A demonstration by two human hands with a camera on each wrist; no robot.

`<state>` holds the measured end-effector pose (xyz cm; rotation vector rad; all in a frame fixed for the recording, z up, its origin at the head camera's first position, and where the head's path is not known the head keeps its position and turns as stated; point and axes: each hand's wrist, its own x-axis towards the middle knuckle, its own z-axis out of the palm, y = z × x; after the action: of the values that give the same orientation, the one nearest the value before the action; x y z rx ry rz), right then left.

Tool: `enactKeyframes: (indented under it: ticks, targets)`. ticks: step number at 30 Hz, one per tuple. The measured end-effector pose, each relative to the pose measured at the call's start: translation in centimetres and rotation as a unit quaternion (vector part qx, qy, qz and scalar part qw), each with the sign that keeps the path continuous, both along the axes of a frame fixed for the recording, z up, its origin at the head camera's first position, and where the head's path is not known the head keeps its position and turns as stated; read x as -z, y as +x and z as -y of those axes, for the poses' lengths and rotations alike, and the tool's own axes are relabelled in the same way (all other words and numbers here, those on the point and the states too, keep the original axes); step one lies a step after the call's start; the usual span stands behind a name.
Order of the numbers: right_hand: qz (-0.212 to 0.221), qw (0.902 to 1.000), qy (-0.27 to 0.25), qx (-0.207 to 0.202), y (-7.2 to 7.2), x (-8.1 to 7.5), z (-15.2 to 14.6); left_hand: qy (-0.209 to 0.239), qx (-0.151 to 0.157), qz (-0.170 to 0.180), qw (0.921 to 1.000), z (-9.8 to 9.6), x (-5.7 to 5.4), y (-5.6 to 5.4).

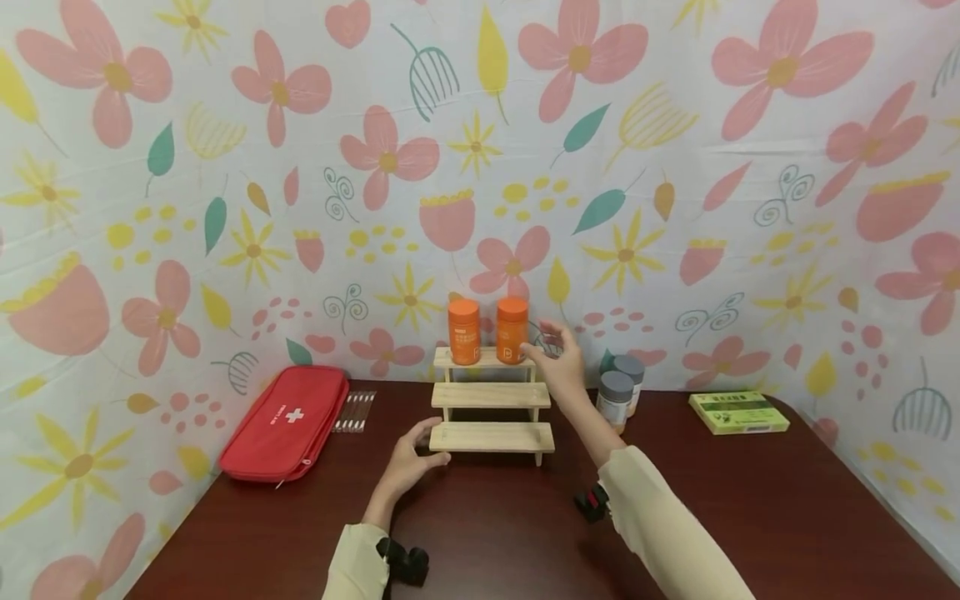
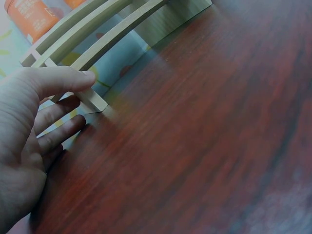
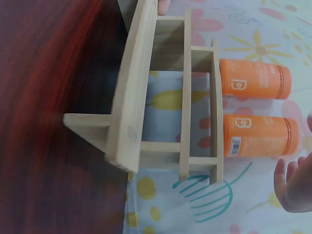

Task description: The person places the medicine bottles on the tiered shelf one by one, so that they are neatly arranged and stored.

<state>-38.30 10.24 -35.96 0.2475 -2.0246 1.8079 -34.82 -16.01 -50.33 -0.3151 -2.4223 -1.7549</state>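
Note:
A three-step wooden stand is on the dark table. Two orange bottles with orange lids, the left bottle and the right bottle, stand upright side by side on its top step. My right hand is just right of the right bottle, its fingers spread and loosely bent; in the right wrist view a gap shows between hand and bottle. At the left end of the bottom step is my left hand. The left wrist view shows its thumb overlapping the stand's end, other fingers loosely bent beside it.
Left on the table lies a red first-aid pouch, with a clear pack of cotton swabs beside it. Two grey-lidded bottles stand behind my right forearm. A yellow-green box lies at the right. Flowered cloth hangs behind.

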Motion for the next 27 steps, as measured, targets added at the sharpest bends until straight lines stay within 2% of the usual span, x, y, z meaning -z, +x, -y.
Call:
enactKeyframes:
  ticks: [8,16,18,19,27]
  targets:
    - [0.041,0.9985,-0.016,0.03,1.9,1.4,-2.1,-0.004,-0.007,0.005,1.0,0.0,-0.5,-0.3]
    - [0.055,0.9959,-0.046,0.055,2.6,3.1,-4.0,0.007,-0.001,0.01,0.9999,-0.2,-0.4,0.2]
    - [0.061,0.9948,-0.051,0.063,2.8,3.3,-4.5,0.004,-0.002,0.01,0.9999,-0.3,-0.4,0.2]
    - [0.065,0.994,-0.054,0.069,2.9,3.4,-4.8,0.003,-0.001,0.01,0.9999,-0.2,0.0,-0.1]
    - [0.074,0.9875,-0.091,0.106,3.3,4.3,-6.9,-0.004,-0.002,0.004,1.0,-0.1,0.1,0.0]
